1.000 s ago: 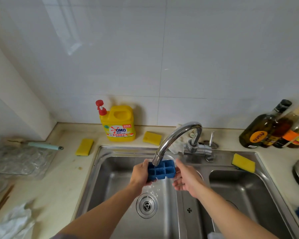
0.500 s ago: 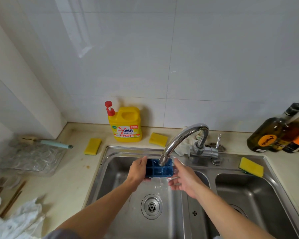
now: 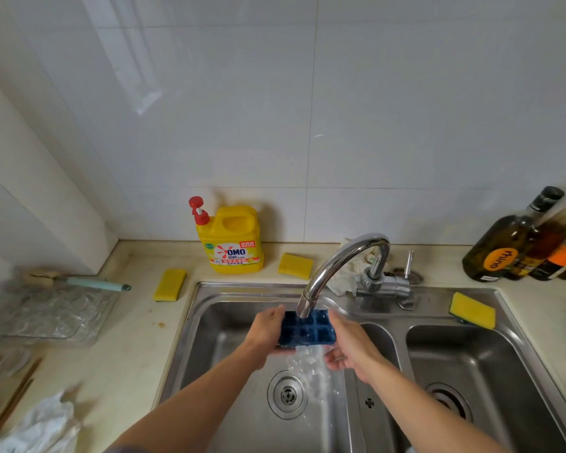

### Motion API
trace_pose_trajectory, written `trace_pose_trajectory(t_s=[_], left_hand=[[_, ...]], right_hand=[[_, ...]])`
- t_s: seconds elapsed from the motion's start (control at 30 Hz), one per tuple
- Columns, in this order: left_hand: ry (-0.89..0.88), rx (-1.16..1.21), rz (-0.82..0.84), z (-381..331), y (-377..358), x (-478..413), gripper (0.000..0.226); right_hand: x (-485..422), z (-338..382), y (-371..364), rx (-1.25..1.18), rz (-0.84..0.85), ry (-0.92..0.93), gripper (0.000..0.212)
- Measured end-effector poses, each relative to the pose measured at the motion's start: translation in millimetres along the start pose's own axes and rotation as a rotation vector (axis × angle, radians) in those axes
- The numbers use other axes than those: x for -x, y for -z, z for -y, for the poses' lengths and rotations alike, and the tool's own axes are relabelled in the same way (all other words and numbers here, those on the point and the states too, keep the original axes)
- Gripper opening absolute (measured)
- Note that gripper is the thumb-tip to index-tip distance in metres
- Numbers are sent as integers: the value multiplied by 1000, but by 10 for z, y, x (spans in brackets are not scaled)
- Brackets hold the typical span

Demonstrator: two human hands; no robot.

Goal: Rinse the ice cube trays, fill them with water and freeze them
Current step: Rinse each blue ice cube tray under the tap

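Note:
A small blue ice cube tray [image 3: 308, 331] is held under the spout of the chrome tap [image 3: 337, 269], over the left basin of the steel sink [image 3: 229, 371]. My left hand [image 3: 264, 331] grips the tray's left end. My right hand [image 3: 348, 343] holds its right end, fingers curled under it. The tray tilts toward me and water spills off its near edge into the basin, above the drain [image 3: 286, 394].
A yellow detergent jug [image 3: 231, 238] stands behind the sink, with yellow sponges [image 3: 170, 284] [image 3: 295, 265] [image 3: 472, 310] around the rim. Dark bottles [image 3: 510, 243] stand at right. A clear glass tray [image 3: 51, 313] and a brush [image 3: 89, 282] lie left, a white cloth [image 3: 40, 426] near left.
Both hands have kept the tray under the tap. The tray has tipped toward me and more water pours off its front edge. The camera has tilted a little.

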State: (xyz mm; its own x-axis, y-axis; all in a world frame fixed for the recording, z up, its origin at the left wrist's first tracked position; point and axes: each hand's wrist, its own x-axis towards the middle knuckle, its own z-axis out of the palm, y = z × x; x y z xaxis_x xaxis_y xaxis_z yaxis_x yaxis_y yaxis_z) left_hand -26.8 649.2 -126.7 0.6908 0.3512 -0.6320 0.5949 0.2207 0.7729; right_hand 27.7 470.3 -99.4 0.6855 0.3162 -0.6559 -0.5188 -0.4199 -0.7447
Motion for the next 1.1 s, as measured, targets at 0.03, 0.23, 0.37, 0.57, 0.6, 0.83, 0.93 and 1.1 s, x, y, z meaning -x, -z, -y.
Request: trace_pose_trajectory(t_s=[0.03, 0.23, 0.37, 0.57, 0.6, 0.83, 0.93, 1.1], left_hand=[[18, 11, -33, -7, 13, -12, 37], [55, 16, 50, 28, -80, 26, 35], [127, 55, -39, 6, -87, -10, 48], [162, 92, -28, 36, -75, -18, 45], [152, 55, -50, 40, -56, -23, 42], [-39, -63, 32, 28, 0, 62, 36], [-123, -105, 85, 6, -11, 108, 37], [-167, -144, 115, 54, -17, 134, 37]], right_hand=[[2, 0, -17, 19, 21, 9, 49], [-43, -46, 125, -19, -29, -19, 47], [-45, -25, 87, -8, 40, 12, 46], [-34, -58, 83, 22, 65, -13, 46], [-37, -55, 68, 26, 81, -2, 47], [-94, -125, 238, -96, 106, -154, 78], [-97, -163, 284, -103, 221, -220, 91], [-53, -169, 305, -174, 314, -246, 80]])
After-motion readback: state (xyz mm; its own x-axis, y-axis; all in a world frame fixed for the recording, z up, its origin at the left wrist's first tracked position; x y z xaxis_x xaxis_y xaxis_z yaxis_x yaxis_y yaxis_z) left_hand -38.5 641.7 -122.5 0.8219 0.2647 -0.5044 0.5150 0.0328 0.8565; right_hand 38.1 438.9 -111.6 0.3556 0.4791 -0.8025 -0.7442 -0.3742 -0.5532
